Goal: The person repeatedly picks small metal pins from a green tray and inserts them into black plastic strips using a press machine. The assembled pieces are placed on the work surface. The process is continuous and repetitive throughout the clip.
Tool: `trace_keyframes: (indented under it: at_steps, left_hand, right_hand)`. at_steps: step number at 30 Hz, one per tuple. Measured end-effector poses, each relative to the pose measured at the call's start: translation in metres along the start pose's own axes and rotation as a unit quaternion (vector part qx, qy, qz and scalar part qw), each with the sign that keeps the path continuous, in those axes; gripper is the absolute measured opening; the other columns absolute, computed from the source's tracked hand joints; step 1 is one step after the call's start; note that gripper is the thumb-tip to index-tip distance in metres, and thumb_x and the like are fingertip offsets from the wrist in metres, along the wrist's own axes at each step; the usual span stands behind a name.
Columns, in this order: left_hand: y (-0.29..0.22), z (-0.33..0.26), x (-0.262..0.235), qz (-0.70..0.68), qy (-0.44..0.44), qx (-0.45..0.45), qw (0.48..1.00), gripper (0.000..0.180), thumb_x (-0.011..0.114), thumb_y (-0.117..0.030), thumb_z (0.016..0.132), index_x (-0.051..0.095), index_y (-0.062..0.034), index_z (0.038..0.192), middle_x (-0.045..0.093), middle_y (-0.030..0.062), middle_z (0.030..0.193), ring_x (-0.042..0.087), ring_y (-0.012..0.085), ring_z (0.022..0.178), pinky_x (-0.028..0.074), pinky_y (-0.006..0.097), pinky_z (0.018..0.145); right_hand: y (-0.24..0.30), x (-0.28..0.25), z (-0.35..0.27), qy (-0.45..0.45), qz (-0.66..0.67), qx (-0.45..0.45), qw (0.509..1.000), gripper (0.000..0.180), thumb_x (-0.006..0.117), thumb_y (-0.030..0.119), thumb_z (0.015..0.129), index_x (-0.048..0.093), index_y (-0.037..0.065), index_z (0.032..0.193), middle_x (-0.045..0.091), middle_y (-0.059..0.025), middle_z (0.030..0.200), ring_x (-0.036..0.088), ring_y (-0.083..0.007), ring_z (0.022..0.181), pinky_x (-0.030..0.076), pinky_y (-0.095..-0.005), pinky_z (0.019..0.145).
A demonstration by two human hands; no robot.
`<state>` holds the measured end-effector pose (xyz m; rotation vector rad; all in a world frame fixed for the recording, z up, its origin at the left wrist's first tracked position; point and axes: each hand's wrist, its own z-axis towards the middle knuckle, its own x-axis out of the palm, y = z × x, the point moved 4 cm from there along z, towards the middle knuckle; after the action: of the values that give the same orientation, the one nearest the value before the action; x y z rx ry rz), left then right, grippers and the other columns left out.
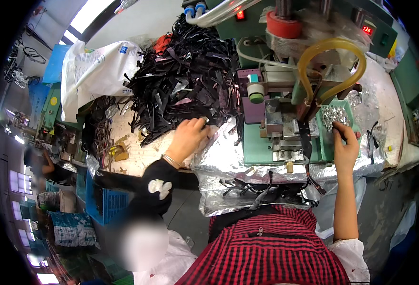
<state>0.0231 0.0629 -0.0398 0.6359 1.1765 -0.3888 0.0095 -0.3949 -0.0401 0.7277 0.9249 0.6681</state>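
Note:
My left hand (189, 138) rests at the near edge of a big heap of black strips (185, 90), its fingers curled together. What they hold, if anything, I cannot make out. On the right, my right hand (345, 147) reaches over a green tray (328, 148) with small shiny metal pieces (333, 116) in it. Its thumb and fingertips are pinched at the near side of those pieces; any piece between them is too small to tell. Between my hands stands a green bench press (257, 145), with a black strip (306, 147) hanging down from its working head.
A curved yellow tube (333, 43) arches above the press. Silvery sheeting (219, 154) covers the table front, and loose black strips (247, 186) lie below on more sheeting. A white sack (93, 71) sits at the far left; a blue crate (107, 204) stands on the floor.

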Motion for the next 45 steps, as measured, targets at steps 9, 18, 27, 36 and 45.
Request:
trace_keyframes:
  at_steps: [9,18,27,36,45]
  left_hand:
    - [0.099,-0.047,0.019,0.084,-0.119,-0.29,0.946,0.005,0.067,-0.012,0.088,0.064,-0.0085,0.088,0.059,0.0108,0.083,0.062,0.0336,0.077,0.051,0.044,0.066]
    - [0.03,0.023,0.015,-0.125,-0.218,-0.271,0.929,0.012,0.07,-0.011,0.09,0.068,-0.0028,0.098,0.068,0.013,0.088,0.065,0.0331,0.077,0.052,0.04,0.069]
    - [-0.036,0.045,-0.007,-0.531,-0.37,-0.371,0.666,0.01,0.063,-0.006,0.101,0.066,0.0034,0.103,0.073,0.0077,0.093,0.067,0.0111,0.082,0.052,0.023,0.073]
    - [-0.083,0.117,-0.168,-0.488,-0.463,-0.122,0.73,0.017,0.059,-0.012,0.104,0.062,0.0049,0.1,0.072,0.0185,0.096,0.072,0.0242,0.087,0.058,0.03,0.075]
    - [-0.158,0.11,-0.147,-0.312,-0.358,0.048,0.879,0.014,0.078,-0.004,0.084,0.07,0.0023,0.093,0.076,0.0191,0.091,0.074,0.0285,0.074,0.058,0.032,0.065]
  right_hand:
    - [-0.005,0.0,0.008,-0.019,0.041,0.037,0.998,0.013,0.067,0.005,0.095,0.071,-0.001,0.107,0.073,-0.0061,0.098,0.065,-0.0122,0.089,0.05,-0.0264,0.085]
    - [0.054,-0.032,-0.019,-0.016,0.019,-0.051,0.998,0.013,0.069,-0.001,0.086,0.073,-0.001,0.099,0.072,-0.0094,0.096,0.067,-0.0211,0.093,0.05,-0.0333,0.088]
    - [0.101,0.042,0.006,0.011,0.332,0.042,0.942,0.038,0.073,0.001,0.086,0.062,-0.002,0.122,0.071,-0.0112,0.107,0.066,-0.016,0.102,0.05,-0.0324,0.093]
    - [0.127,0.037,0.001,0.02,0.378,0.014,0.925,0.056,0.076,0.001,0.084,0.05,-0.002,0.134,0.073,-0.0081,0.094,0.061,-0.0163,0.11,0.045,-0.0337,0.101]
    - [0.07,-0.001,-0.029,-0.032,0.104,-0.085,0.99,0.04,0.058,0.023,0.1,0.06,-0.001,0.132,0.065,-0.022,0.128,0.06,-0.0413,0.121,0.047,-0.0467,0.103]
